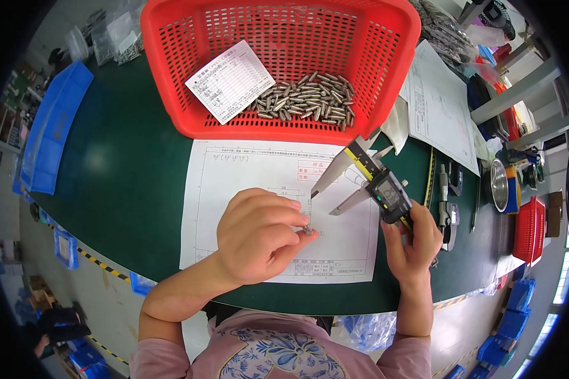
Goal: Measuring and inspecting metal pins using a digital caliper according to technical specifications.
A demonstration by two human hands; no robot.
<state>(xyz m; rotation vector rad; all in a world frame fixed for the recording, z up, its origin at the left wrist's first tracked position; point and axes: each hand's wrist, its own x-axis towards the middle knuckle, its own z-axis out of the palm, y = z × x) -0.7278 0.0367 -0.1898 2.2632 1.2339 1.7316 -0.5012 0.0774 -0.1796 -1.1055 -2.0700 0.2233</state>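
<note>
My left hand is curled over a printed drawing sheet and pinches a small metal pin at its fingertips. My right hand grips a digital caliper by its body, jaws apart and pointing left, just above and right of the pin. Behind the sheet stands a red plastic basket holding a heap of several metal pins and a white paper slip.
The work surface is a dark green table. A blue bin lies at its left edge. More drawings, a micrometer-like tool, a metal bowl and a small red basket sit on the right. Bagged parts lie far left.
</note>
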